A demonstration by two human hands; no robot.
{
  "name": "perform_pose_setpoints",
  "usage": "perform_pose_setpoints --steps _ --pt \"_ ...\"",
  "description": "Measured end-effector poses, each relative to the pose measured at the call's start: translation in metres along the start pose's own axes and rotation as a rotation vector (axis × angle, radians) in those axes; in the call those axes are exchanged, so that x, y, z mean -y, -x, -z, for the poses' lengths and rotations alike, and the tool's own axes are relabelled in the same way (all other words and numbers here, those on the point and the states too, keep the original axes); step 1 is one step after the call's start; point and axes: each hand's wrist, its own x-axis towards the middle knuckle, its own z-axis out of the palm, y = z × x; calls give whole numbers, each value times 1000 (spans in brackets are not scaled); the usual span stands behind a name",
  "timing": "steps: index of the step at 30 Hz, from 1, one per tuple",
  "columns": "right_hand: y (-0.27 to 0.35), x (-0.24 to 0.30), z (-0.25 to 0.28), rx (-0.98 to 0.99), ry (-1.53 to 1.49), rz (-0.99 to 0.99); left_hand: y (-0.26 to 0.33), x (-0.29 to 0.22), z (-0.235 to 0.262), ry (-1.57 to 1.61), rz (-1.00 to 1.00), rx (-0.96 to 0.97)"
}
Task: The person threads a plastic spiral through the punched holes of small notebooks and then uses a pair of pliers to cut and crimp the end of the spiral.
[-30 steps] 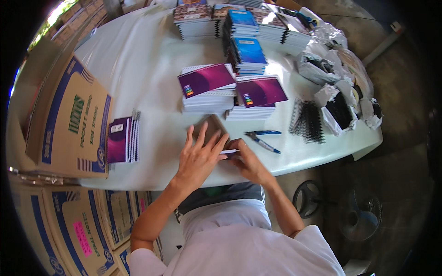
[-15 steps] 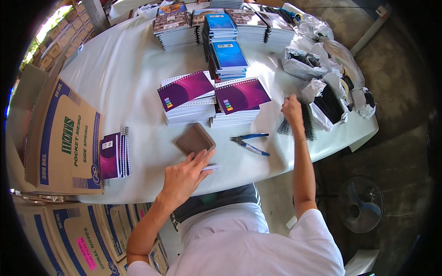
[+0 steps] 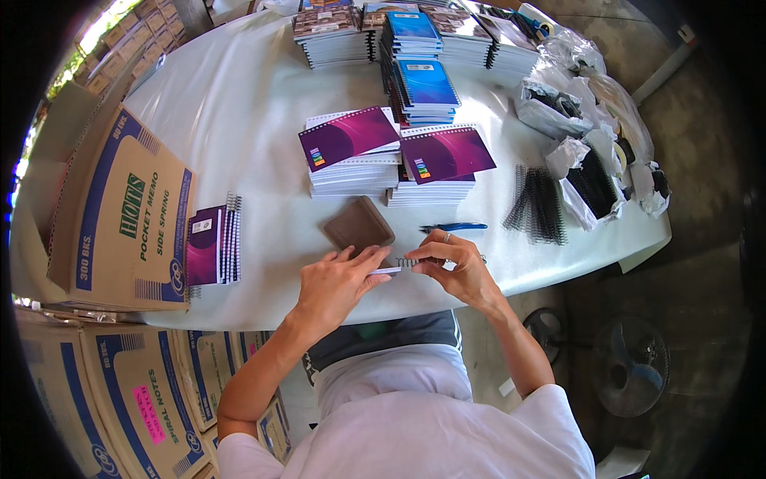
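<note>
My left hand (image 3: 339, 283) presses down on a small notebook (image 3: 388, 271), of which only a pale page edge shows past the fingers. It lies against a brown block (image 3: 359, 224), on which the fingertips rest. In my right hand (image 3: 456, 270), thumb and fingers pinch a dark spiral binding coil (image 3: 403, 262). The coil's left end comes close to the notebook's edge; whether they touch I cannot tell. Just beyond the right hand lie blue-handled cutting pliers (image 3: 463, 227), partly hidden by it. A pile of loose black coils (image 3: 538, 203) lies farther right.
Two stacks of purple-covered notebooks (image 3: 351, 144) stand ahead, with blue notebooks (image 3: 428, 84) behind them. Bound purple notebooks (image 3: 206, 243) lean by an open carton (image 3: 132, 215) at left. Paper-wrapped coil bundles (image 3: 590, 184) line the right side. A fan (image 3: 630, 363) stands beyond the table edge.
My right hand has come left from the coil pile to the notebook, bringing one coil with it. My left hand stays on the notebook. The whole view has shifted slightly.
</note>
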Motion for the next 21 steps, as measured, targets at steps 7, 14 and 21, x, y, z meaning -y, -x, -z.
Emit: perform_pose_setpoints --steps 7,14,21 --pt "-9 -7 10 139 -52 -44 0 -1 3 19 49 61" --pt "-17 -15 10 238 -93 89 1 0 3 24 27 53" --pt "-20 -16 16 547 -25 -71 0 1 4 26 52 47"
